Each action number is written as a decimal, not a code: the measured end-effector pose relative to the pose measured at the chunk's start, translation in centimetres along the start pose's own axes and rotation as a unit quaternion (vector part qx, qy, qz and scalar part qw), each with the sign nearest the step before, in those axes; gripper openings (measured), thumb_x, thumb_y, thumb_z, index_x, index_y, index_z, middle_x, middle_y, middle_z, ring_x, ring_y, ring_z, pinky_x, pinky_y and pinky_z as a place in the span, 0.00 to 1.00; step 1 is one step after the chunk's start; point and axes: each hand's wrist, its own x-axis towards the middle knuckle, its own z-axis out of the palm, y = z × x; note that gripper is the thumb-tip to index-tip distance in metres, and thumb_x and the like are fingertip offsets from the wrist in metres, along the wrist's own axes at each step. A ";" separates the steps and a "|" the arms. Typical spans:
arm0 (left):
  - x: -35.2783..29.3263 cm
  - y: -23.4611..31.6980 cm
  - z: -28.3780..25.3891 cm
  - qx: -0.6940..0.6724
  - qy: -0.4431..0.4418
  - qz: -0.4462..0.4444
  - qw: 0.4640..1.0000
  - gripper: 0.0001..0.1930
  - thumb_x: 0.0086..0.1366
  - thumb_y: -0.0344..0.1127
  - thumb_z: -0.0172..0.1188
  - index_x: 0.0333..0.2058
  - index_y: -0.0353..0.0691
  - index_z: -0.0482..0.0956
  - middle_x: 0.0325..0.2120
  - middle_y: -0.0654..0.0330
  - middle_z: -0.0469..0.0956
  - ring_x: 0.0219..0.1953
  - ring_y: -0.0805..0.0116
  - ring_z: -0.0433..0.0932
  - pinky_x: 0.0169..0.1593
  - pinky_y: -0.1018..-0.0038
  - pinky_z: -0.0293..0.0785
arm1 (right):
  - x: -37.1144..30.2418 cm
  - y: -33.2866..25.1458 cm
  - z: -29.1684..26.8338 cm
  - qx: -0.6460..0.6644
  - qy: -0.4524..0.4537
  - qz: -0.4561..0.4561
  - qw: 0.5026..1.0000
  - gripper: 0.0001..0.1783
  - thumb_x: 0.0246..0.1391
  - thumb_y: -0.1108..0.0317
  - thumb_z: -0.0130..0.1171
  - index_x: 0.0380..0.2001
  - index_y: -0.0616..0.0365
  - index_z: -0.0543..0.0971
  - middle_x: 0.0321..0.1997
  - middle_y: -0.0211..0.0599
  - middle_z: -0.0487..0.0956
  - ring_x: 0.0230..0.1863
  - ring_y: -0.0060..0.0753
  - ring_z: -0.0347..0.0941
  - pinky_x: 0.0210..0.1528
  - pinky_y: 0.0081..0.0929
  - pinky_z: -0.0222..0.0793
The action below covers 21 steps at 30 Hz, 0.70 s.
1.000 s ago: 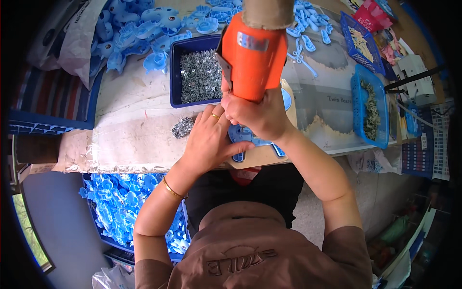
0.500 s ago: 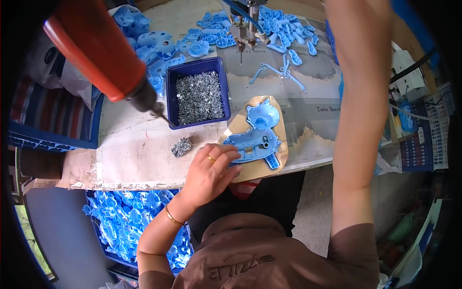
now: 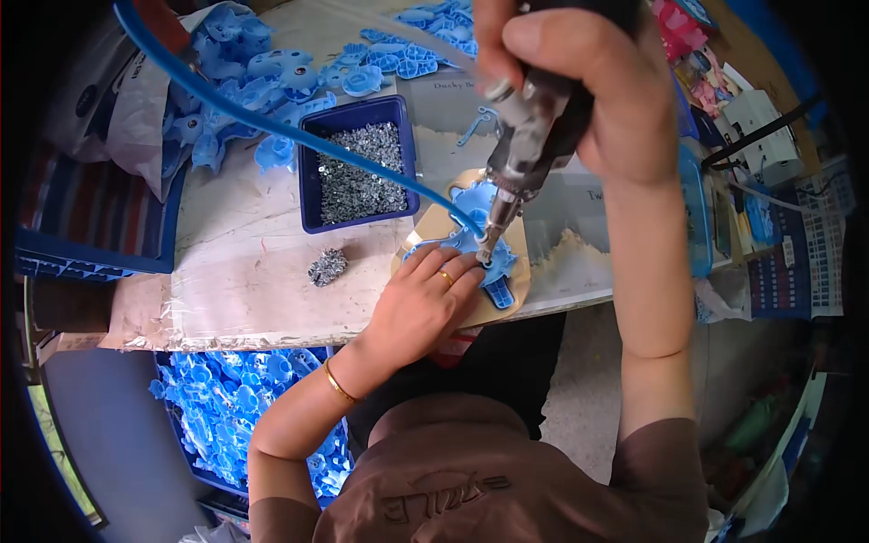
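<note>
My right hand [image 3: 620, 100] is wrapped around a power screwdriver [image 3: 534, 127] with a metal nozzle and a blue air hose [image 3: 362, 159]. Its tip points down at the right side of a blue plastic toy shell [image 3: 500, 291], beside my left fingertips. The shell lies on a tan board [image 3: 434, 219] near the table's front edge. My left hand [image 3: 421, 299] rests over the shell's left part with fingers extended close together, hiding some of it. Whether the nozzle touches the shell is hard to tell.
A dark blue bin [image 3: 310, 195] of small screws [image 3: 362, 172] stands left of the board, a small heap of screws [image 3: 328, 267] before it. Blue shells [image 3: 281, 72] are piled farther back. A crate of blue parts [image 3: 231, 389] sits below the table's edge.
My right hand has come down from beyond the top edge, bringing the screwdriver to the shell. My left hand has moved onto the shell. The red hanging tool is now mostly out of view.
</note>
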 end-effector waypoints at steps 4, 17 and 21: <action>0.4 -0.2 1.0 0.007 -0.018 0.004 1.000 0.12 0.56 0.32 0.58 0.39 0.38 0.78 0.42 0.57 0.78 0.49 0.58 0.75 0.59 0.63 0.68 | -1.9 1.3 -0.3 0.072 0.033 0.018 0.997 0.36 0.50 0.75 0.64 0.62 0.66 0.62 0.29 0.37 0.78 0.24 0.26 0.76 0.24 0.23 0.70; 0.6 -0.1 1.0 0.027 -0.007 0.006 1.000 0.12 0.56 0.34 0.62 0.39 0.37 0.79 0.36 0.58 0.78 0.46 0.58 0.76 0.57 0.63 0.69 | -2.3 0.9 -0.2 0.096 0.026 0.022 0.995 0.36 0.49 0.76 0.66 0.61 0.68 0.63 0.28 0.37 0.78 0.24 0.25 0.76 0.27 0.23 0.73; 0.3 -0.3 1.2 0.020 0.018 0.001 1.000 0.14 0.57 0.34 0.62 0.42 0.36 0.79 0.34 0.57 0.78 0.45 0.58 0.76 0.56 0.63 0.69 | -2.6 2.2 -0.2 0.101 0.019 0.007 0.995 0.33 0.49 0.77 0.65 0.58 0.66 0.63 0.28 0.35 0.77 0.24 0.24 0.76 0.26 0.22 0.73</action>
